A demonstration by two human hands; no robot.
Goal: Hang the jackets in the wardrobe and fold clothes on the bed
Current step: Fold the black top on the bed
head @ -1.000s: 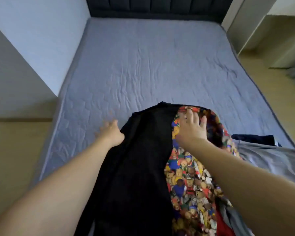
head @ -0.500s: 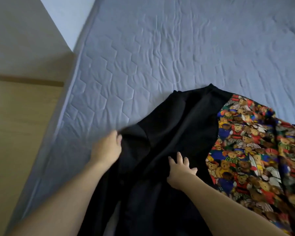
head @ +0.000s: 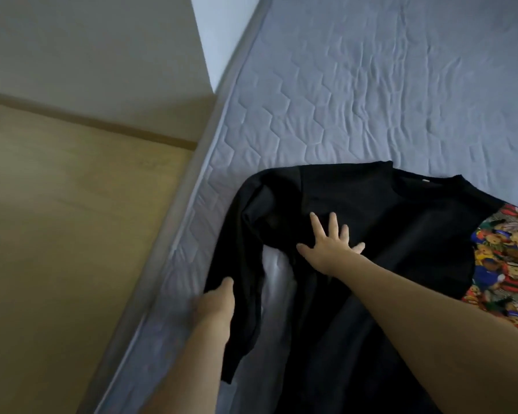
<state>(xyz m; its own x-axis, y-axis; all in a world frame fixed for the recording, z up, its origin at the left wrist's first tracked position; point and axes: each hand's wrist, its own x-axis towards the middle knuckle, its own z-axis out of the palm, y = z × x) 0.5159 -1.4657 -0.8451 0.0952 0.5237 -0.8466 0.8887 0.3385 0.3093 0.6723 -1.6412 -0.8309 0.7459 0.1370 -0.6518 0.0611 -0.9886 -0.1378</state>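
While the black sweater (head: 356,234) lies spread on the bed (head: 371,85), right hand (head: 329,246) presses flat on its chest, fingers splayed wide; half a second ago it sat lower, fingers closer together. Left hand (head: 216,306) grips the sleeve (head: 240,294) near the mattress edge, further down it than before. One teddy-bear print garment (head: 503,264) lies partly under the sweater's right side
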